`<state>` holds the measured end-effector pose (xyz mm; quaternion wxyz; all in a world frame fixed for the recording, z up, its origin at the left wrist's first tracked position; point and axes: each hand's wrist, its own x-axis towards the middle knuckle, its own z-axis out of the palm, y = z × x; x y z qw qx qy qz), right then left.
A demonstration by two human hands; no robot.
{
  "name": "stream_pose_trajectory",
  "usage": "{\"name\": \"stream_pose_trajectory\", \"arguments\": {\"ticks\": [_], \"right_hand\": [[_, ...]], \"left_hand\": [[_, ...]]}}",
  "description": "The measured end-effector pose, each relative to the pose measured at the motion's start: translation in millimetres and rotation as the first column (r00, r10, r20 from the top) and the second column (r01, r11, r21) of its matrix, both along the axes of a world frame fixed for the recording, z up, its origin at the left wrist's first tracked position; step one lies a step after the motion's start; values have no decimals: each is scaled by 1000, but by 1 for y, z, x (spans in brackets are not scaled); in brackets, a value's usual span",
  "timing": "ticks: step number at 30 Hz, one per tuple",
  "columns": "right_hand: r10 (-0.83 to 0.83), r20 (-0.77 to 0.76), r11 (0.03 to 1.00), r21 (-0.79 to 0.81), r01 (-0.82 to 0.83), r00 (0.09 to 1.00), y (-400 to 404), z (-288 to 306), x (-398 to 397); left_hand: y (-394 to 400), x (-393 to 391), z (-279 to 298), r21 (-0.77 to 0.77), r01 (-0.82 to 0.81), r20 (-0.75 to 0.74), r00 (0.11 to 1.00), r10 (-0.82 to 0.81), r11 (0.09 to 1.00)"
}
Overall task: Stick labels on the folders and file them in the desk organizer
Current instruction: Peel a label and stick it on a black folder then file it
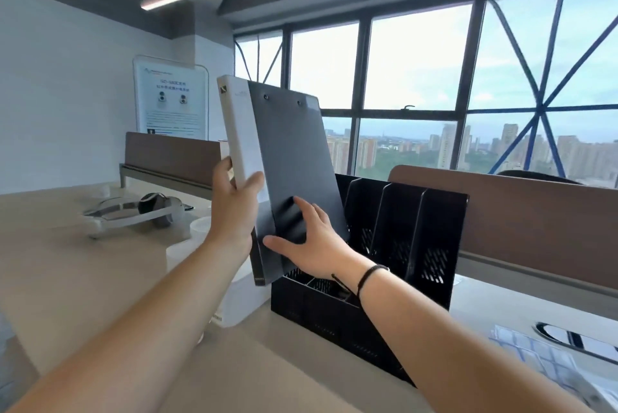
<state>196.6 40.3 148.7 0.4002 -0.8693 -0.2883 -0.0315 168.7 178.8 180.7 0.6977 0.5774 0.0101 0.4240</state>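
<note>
- A white-and-grey headset [133, 212] lies on the beige desk [67, 279], well to the left of the black mesh plastic desk organizer [401, 239].
- The left hand [234, 212] grips the white spine edge of the dark grey plastic folder [291, 158], thumb across the front, fingers curled round behind.
- The folder is raised and tilted, its lower end just above the organizer's leftmost slot; two rivets show near its top.
- The right hand [304, 242] holds the folder's lower front, thumb spread along the bottom and fingers clamped over the cover.
- A black cord bracelet [368, 275] circles the right wrist, in front of the organizer.
- The organizer stands on the desk with its upright dividers to the folder's right.
- A sheet of pale blue labels [535, 356] lies right of the organizer.
</note>
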Motion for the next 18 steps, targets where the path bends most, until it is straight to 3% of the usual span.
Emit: {"name": "stream_pose_trajectory", "arguments": {"ticks": [4, 10, 18], "right_hand": [[-18, 30, 999, -39, 20, 999, 9, -4, 39], [-49, 102, 999, 24, 47, 994, 25, -26, 75], [-54, 281, 998, 32, 47, 958, 42, -50, 83]], "left_hand": [[4, 41, -4, 114, -18, 22, 1000, 16, 993], [11, 76, -16, 202, -82, 102, 993, 62, 976], [30, 75, -38, 75, -88, 192, 979, 72, 993]]}}
